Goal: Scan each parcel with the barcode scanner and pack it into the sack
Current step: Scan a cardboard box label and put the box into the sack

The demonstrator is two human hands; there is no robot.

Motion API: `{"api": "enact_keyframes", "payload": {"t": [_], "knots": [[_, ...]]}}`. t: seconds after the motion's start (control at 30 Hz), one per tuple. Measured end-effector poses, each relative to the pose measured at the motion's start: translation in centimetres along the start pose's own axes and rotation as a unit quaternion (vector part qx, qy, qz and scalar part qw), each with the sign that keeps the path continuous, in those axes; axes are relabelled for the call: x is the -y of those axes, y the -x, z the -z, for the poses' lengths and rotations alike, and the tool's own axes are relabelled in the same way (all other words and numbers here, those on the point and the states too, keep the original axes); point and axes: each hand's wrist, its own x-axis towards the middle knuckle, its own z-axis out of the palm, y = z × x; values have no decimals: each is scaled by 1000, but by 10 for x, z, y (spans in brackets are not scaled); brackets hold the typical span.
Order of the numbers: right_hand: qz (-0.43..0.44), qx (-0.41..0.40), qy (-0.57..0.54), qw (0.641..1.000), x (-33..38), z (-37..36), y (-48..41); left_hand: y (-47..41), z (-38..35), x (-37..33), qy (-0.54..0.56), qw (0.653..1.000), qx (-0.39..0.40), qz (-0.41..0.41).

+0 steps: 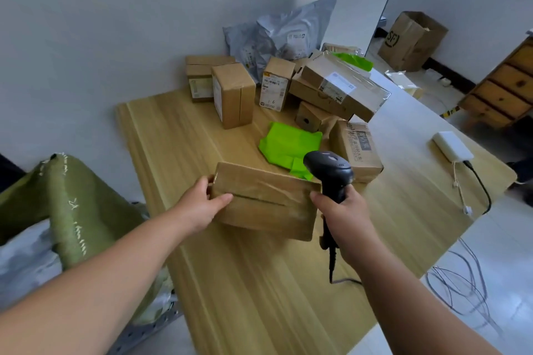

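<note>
The left grip [199, 204] holds the box [265, 202] by its left end — long axis left-right, sack [72, 210] further left — while the right grip [343, 210] holds the scanner [331, 170].

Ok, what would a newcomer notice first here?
The flat brown cardboard parcel, gripped mid-frame by the left hand, with the right hand holding a black barcode scanner at its right end. Behind, on the pale wooden table, lie a bright green plastic mailer and a jumble of cardboard boxes; an olive-green woven sack sits left.
</note>
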Motion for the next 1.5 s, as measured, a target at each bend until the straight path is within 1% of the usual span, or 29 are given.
{"api": "enact_keyframes", "payload": {"t": [0.07,0.13,0.2,0.27,0.33,0.47,0.6,0.7,0.77,0.87,0.97,1.0,1.03,1.1,1.17,1.23,1.3,1.37,1.43,1.5], "knots": [[7,-8,-10,1000,0,-2,9,11,3,8,-13,1000,1,0],[-6,-4,-9,1000,-2,-6,16,18,7,16,-61,998,5,5],[-24,2,3,1000,-5,-11,25,23,10,21,-94,995,26,15],[-33,8,17,999,-11,-16,33,29,11,25,-76,995,58,32],[-33,8,29,999,-16,-20,41,32,12,28,-49,996,67,37],[-36,17,34,999,-19,-23,48,37,11,32,-39,997,50,37],[-47,31,37,998,-22,-20,50,39,8,32,-81,996,22,29],[-57,56,42,996,-23,-16,51,34,10,29,-98,994,16,37],[-63,68,42,995,-24,-15,52,31,10,26,-137,990,8,46],[-56,71,24,996,-18,-15,45,31,7,21,-230,970,-13,81],[-32,55,12,998,-7,-11,31,34,3,16,-267,956,-23,118],[-27,50,16,998,-5,-7,27,34,3,13,-282,953,-36,105],[-26,47,23,998,-4,-4,24,31,3,10,-304,949,-44,74],[-35,49,32,998,-3,2,22,24,0,0,-360,932,-37,-15],[-46,54,35,997,-5,7,24,16,-9,-11,-428,900,3,-86],[-48,58,41,996,-7,11,27,6,-18,-17,-492,862,42,-111],[-49,66,46,996,-6,15,28,0,-25,-21,-533,838,45,-108],[-51,73,52,995,-4,19,26,-4,-27,-24,-551,829,-1,-93],[-52,78,61,994,1,22,23,-4,-27,-25,-551,833,-39,-45],[-52,87,63,993,9,24,19,-2,-28,-24,-533,845,-37,18]]}}
